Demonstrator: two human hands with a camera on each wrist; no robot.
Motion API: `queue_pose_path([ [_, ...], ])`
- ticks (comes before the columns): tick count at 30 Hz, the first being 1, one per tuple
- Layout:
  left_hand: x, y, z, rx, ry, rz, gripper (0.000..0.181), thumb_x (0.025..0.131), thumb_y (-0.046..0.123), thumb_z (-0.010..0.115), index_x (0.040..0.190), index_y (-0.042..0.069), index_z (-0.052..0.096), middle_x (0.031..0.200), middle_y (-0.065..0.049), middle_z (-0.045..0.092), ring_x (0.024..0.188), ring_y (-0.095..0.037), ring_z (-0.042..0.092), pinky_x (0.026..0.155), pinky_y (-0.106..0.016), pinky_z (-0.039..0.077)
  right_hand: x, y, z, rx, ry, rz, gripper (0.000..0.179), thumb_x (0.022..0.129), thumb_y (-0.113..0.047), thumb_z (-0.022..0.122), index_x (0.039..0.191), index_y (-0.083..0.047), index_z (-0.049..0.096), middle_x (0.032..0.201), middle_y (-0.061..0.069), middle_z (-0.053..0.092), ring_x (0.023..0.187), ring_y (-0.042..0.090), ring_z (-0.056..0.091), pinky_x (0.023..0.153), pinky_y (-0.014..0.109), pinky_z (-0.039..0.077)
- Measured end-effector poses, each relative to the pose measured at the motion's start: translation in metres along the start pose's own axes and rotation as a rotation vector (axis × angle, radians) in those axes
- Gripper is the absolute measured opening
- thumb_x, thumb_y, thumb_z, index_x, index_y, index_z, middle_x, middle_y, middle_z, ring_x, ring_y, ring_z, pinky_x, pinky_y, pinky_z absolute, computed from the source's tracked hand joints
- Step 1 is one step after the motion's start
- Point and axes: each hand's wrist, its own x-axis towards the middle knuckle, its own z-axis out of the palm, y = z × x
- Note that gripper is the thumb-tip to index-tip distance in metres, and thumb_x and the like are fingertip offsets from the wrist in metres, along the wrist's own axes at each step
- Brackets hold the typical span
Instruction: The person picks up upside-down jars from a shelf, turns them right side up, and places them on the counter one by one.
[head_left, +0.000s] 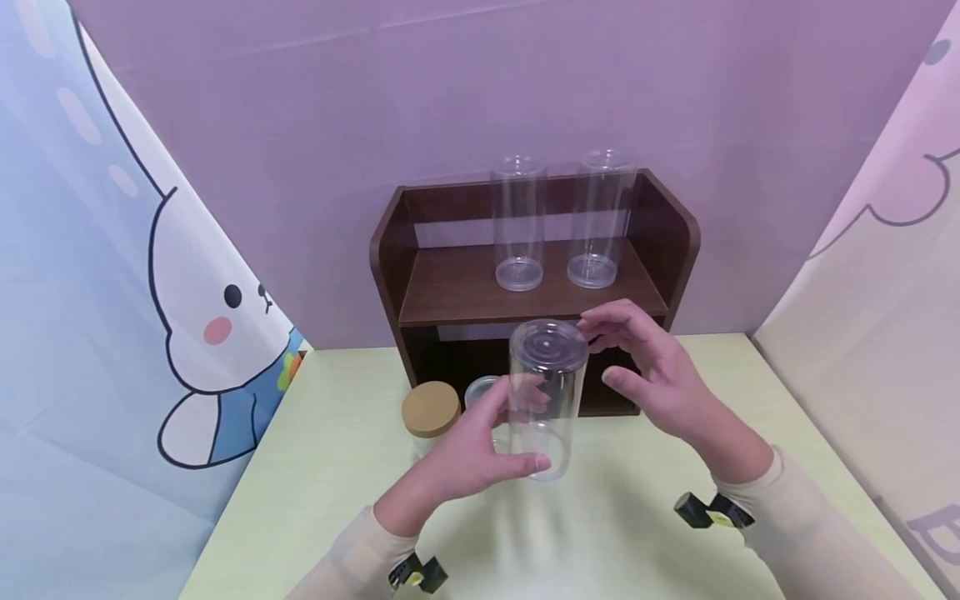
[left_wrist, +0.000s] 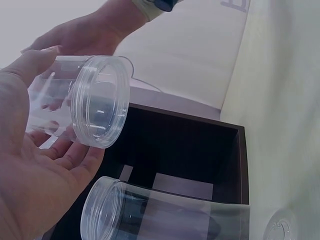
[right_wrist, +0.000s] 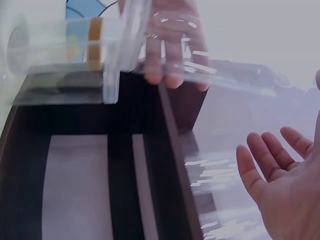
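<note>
My left hand [head_left: 467,457] grips a tall clear plastic jar [head_left: 561,400], thumb on the near side and fingers behind it, visible through the wall. The jar hangs above the table, nearly upright. A flat ringed end faces up, and in the left wrist view its wide clear collar [left_wrist: 101,102] points toward the table. Beside the jar's upper end is my right hand [head_left: 663,379], fingers loosely spread and holding nothing. Past the left hand stand a jar with a tan lid [head_left: 431,410] and a clear-lidded jar [head_left: 480,388], partly covered by that hand.
A dark brown two-tier shelf [head_left: 461,287] stands against the purple backdrop. On its upper board are two tall clear jars [head_left: 519,217] [head_left: 600,212]. The pale green table [head_left: 300,517] extends in front, with printed cloth [head_left: 105,275] hanging at the left side.
</note>
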Motion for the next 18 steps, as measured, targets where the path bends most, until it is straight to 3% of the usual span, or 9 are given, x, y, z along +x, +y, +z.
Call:
queue_pose_path([
  [7, 0.0, 0.003, 0.003, 0.01, -0.026, -0.014, 0.085, 0.091, 0.024, 0.093, 0.161, 0.031, 0.046, 0.146, 0.005, 0.064, 0.134, -0.017, 0.064, 0.118, -0.046, 0.051, 0.014, -0.014, 0.008, -0.039, -0.118, 0.045, 0.078, 0.103, -0.054, 0.075, 0.153, 0.002, 0.054, 0.146, 0.017, 0.061, 0.125, 0.023, 0.068, 0.111, 0.03, 0.052],
  [18, -0.001, 0.002, 0.005, 0.027, -0.072, -0.003, 0.079, 0.091, 0.022, 0.093, 0.156, 0.029, 0.05, 0.146, 0.01, 0.062, 0.136, -0.014, 0.06, 0.116, -0.038, 0.052, 0.026, -0.019, 0.012, -0.096, -0.225, -0.033, 0.08, 0.1, -0.055, 0.078, 0.152, 0.003, 0.056, 0.142, 0.013, 0.065, 0.124, 0.023, 0.064, 0.107, 0.03, 0.053],
])
